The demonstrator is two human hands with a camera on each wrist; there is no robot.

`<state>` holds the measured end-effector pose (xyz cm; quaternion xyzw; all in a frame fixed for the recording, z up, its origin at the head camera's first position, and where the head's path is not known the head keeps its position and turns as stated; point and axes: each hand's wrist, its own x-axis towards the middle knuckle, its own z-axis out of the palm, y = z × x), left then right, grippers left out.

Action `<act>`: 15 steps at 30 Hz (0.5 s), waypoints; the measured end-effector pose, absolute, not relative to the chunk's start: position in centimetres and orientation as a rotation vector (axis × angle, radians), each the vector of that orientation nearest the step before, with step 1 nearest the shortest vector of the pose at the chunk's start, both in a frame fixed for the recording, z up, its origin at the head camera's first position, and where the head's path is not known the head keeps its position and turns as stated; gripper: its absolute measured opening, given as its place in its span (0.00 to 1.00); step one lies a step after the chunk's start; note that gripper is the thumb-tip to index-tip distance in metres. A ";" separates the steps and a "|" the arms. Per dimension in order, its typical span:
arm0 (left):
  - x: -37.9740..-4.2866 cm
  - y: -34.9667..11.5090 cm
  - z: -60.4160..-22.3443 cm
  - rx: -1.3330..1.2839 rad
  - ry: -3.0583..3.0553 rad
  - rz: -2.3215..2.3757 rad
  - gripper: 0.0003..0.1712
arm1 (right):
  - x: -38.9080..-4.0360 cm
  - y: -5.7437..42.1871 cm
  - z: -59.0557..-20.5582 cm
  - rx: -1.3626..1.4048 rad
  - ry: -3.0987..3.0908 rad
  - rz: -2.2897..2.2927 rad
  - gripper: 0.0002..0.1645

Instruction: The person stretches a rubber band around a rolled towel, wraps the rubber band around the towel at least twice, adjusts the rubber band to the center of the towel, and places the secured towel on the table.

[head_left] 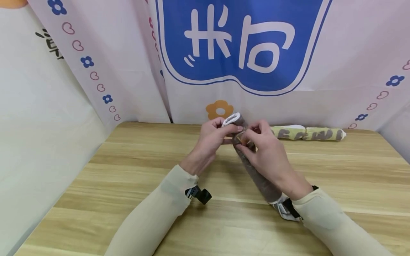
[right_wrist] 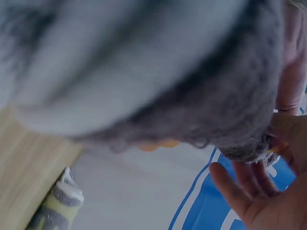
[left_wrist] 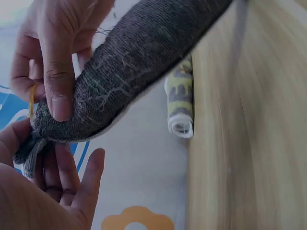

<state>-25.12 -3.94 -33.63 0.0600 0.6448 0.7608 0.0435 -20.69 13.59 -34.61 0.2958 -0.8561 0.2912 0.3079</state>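
Note:
A rolled grey-brown towel (head_left: 261, 181) slants up off the table between the two hands, its white-edged upper end toward the backdrop. My left hand (head_left: 209, 140) pinches the roll just below that end, with the thumb across it. From the other side my right hand (head_left: 270, 156) holds a thin yellow rubber band (left_wrist: 32, 101) at the narrowed part of the roll. Seen from the left wrist, the grey roll (left_wrist: 139, 57) is squeezed in near its tip, and the right thumb (left_wrist: 60, 96) lies along it. Blurred towel fabric (right_wrist: 144, 62) fills much of the right wrist view.
Behind the right hand, a yellow-and-grey rolled towel (head_left: 323, 134), narrowed at its middle, lies along the back edge of the wooden table (head_left: 144, 160). A printed cloth backdrop (head_left: 192, 101) rises right behind that edge. Straps with small black devices (head_left: 200, 195) sit on both wrists.

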 end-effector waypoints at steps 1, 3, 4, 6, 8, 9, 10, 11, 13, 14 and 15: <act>-25.1 -3.9 -33.7 0.174 1.988 2.328 0.13 | -20.8 13.6 -34.7 0.803 -2.245 0.731 0.14; -24.9 -3.9 -33.7 0.153 2.006 2.347 0.12 | -20.8 13.6 -34.9 0.810 -2.222 0.668 0.12; -24.9 -3.8 -33.8 0.141 2.013 2.365 0.12 | -20.8 13.6 -35.0 0.794 -2.220 0.639 0.11; -24.7 -3.7 -33.8 0.126 2.025 2.397 0.12 | -20.7 13.6 -35.1 0.738 -2.234 0.600 0.14; -24.6 -3.6 -33.7 0.140 2.027 2.424 0.12 | -20.4 13.5 -35.1 0.663 -2.257 0.575 0.21; -24.5 -3.5 -33.6 0.154 2.030 2.430 0.12 | -20.3 13.4 -35.1 0.631 -2.267 0.569 0.24; -24.5 -3.4 -33.6 0.172 2.032 2.432 0.12 | -20.2 13.3 -35.1 0.606 -2.276 0.567 0.27; -24.4 -3.4 -33.6 0.196 2.025 2.428 0.12 | -20.1 13.3 -35.1 0.588 -2.283 0.576 0.28; -24.5 -3.4 -33.6 0.261 1.998 2.416 0.12 | -20.0 13.3 -34.9 0.567 -2.290 0.629 0.27; -24.6 -3.5 -33.7 0.292 1.980 2.408 0.11 | -20.0 13.4 -34.8 0.561 -2.302 0.688 0.24; -24.7 -3.6 -33.8 0.330 1.953 2.403 0.10 | -20.0 13.6 -34.6 0.556 -2.321 0.768 0.22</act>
